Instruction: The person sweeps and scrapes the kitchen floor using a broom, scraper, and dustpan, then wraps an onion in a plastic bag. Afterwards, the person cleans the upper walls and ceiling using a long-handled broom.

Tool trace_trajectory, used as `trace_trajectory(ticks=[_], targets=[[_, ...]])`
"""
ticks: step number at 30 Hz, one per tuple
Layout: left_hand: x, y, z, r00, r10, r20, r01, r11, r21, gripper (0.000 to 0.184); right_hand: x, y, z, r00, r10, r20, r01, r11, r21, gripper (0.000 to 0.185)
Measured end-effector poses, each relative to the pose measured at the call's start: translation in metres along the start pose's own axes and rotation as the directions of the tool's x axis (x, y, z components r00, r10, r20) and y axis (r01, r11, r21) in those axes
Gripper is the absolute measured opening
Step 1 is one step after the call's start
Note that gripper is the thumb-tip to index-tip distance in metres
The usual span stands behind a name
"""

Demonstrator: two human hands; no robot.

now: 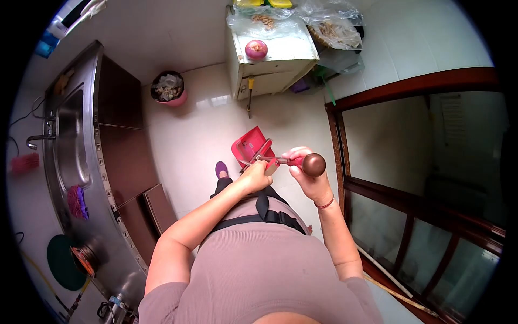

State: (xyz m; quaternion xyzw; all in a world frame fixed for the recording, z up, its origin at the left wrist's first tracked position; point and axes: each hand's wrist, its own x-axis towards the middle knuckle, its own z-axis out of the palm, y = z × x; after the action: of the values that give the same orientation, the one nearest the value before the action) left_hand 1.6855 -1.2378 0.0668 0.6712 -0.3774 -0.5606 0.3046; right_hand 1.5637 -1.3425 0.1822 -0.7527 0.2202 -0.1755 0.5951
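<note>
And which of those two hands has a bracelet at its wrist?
The right hand, which holds the tool with a round brown end: a reddish bracelet circles that wrist, while the left hand has a bare one.

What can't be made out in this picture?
All in the head view:
Red-handled tool: partly hidden by the left hand.
Brown-knobbed tool: grip partly covered by the right hand.
Label in the red tray: too small.
Pink bin: bottom hidden by bags.
Blue object: blurred at the dark edge.

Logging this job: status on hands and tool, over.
Left hand gripping red piece. Right hand around brown-ended handle. Red tray close by, partly hidden.
</note>
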Motion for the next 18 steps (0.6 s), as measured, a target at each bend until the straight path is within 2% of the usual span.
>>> trace_trajectory(ticks=[1,3,4,5,7,8,9,11,14,15,16,18], targets=[[0.006,0.0,0.01,1.0,0.0,-0.012,0.0,1.0,0.006,0.045,-0.004,0.005,-0.007,1.0,0.029,-0.009,-0.028,0.995,0.096,0.017],[0.012,0.012,0.029,0.981,0.138,-0.134,-0.152,0.984,-0.096,0.064,-0.015,0.014,-0.015,0.998,0.019,-0.053,-0.012,0.991,0.132,0.012],[0.015,0.025,0.031,0.998,0.063,-0.029,-0.064,0.997,-0.032,0.078,-0.021,0.022,-0.02,0.99,0.045,-0.132,-0.019,0.981,0.192,0.012],[0.022,0.034,0.036,0.997,0.068,-0.035,-0.069,0.997,-0.029,0.078,-0.027,0.027,-0.027,0.975,0.076,-0.207,-0.022,0.968,0.249,0.014],[0.034,0.052,0.042,0.993,0.027,0.112,-0.028,1.0,0.013,0.083,-0.033,0.03,-0.04,0.973,0.057,-0.225,0.006,0.963,0.271,0.017],[0.038,0.061,0.047,0.985,0.027,0.171,-0.02,0.999,-0.047,0.084,-0.037,0.032,-0.046,0.961,0.046,-0.274,0.038,0.955,0.295,0.017],[0.044,0.065,0.054,0.987,0.028,0.159,-0.021,0.999,-0.048,0.084,-0.042,0.034,-0.052,0.946,0.04,-0.322,0.069,0.945,0.319,0.016],[0.061,0.071,0.072,0.97,0.052,0.237,-0.064,0.997,0.041,0.085,-0.047,0.034,-0.067,0.943,0.048,-0.331,0.079,0.929,0.362,0.016],[0.077,0.079,0.096,0.981,0.061,0.182,-0.069,0.997,0.036,0.079,-0.052,0.038,-0.089,0.928,0.109,-0.355,0.088,0.864,0.496,0.017],[0.083,0.082,0.103,0.982,0.063,0.176,-0.067,0.998,0.017,0.076,-0.055,0.039,-0.094,0.929,0.099,-0.357,0.098,0.864,0.493,0.017],[0.085,0.081,0.113,0.992,0.093,0.08,-0.093,0.996,-0.006,0.067,-0.058,0.042,-0.097,0.907,0.118,-0.403,0.097,0.875,0.474,0.017],[0.096,0.078,0.13,0.993,0.119,0.024,-0.12,0.991,0.056,0.056,-0.061,0.053,-0.101,0.865,0.119,-0.488,0.121,0.893,0.433,0.016]])
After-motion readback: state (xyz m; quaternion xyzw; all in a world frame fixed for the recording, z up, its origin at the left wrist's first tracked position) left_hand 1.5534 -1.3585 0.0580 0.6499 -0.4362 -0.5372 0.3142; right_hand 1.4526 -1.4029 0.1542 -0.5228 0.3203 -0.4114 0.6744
